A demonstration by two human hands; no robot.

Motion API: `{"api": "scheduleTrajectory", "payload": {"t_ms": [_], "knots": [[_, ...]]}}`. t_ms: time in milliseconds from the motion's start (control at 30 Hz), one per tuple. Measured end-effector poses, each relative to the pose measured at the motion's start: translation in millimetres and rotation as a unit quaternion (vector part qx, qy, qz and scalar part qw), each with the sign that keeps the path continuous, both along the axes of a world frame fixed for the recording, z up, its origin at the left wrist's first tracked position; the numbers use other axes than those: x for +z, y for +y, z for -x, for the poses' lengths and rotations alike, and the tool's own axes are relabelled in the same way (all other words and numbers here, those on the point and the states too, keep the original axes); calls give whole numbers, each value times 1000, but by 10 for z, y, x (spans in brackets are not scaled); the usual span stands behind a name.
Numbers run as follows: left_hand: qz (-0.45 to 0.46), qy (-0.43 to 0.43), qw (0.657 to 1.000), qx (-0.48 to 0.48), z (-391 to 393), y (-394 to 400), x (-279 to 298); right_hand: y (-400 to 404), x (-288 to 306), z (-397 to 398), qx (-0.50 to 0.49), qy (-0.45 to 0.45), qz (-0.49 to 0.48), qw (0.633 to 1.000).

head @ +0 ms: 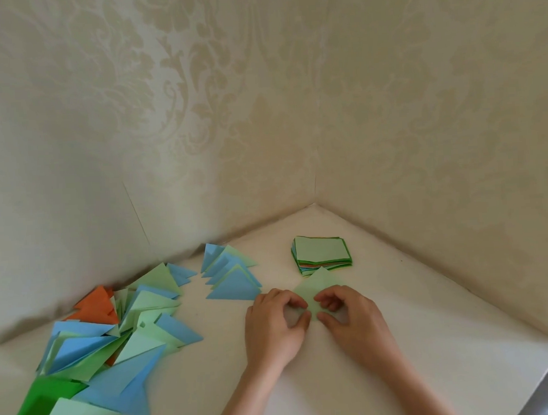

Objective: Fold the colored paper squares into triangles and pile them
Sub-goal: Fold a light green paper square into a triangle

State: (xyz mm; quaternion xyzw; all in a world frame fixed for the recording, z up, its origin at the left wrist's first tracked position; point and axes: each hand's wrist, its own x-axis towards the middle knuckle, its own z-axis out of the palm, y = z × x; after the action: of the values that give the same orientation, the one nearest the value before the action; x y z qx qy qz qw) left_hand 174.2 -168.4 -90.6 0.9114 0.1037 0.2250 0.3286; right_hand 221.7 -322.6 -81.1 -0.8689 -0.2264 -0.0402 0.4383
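Pale green paper square (317, 285) on white table (435, 342), just in front of stack of unfolded squares (322, 252). Left hand (273, 323) & right hand (353, 318) both pinching its near corner w/ curled fingers. Align corners exactly, then press crease flat; after, add to loose pile of blue, green, orange triangles (113, 329).

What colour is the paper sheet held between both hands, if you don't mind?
Light green, seen in the head view: the sheet is pinched by the left hand and right hand.
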Motion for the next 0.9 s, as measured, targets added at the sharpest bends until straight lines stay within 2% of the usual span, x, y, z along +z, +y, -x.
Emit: {"api": "scheduleTrajectory", "payload": {"t_ms": [133, 267, 467, 567, 767, 900], "knots": [[17, -12, 1000, -23, 40, 32, 3, -62, -10, 22, 13, -26, -6, 1000], [80, -25, 996, -39, 108, 59, 31, -75, -28, 60, 21, -85, 7, 996], [0, -85, 996, -34, 107, 27, -19, -70, -59, 57, 48, -124, 31, 991], [0, -104, 994, -22, 91, 48, -64, -71, -21, 75, 59, -139, 6, 989], [15, -82, 996, -33, 115, 40, -38, -91, -8, 91, 42, -135, -11, 990], [23, -85, 996, -34, 124, 31, -26, -103, -11, 83, 6, -101, -18, 995]]}}
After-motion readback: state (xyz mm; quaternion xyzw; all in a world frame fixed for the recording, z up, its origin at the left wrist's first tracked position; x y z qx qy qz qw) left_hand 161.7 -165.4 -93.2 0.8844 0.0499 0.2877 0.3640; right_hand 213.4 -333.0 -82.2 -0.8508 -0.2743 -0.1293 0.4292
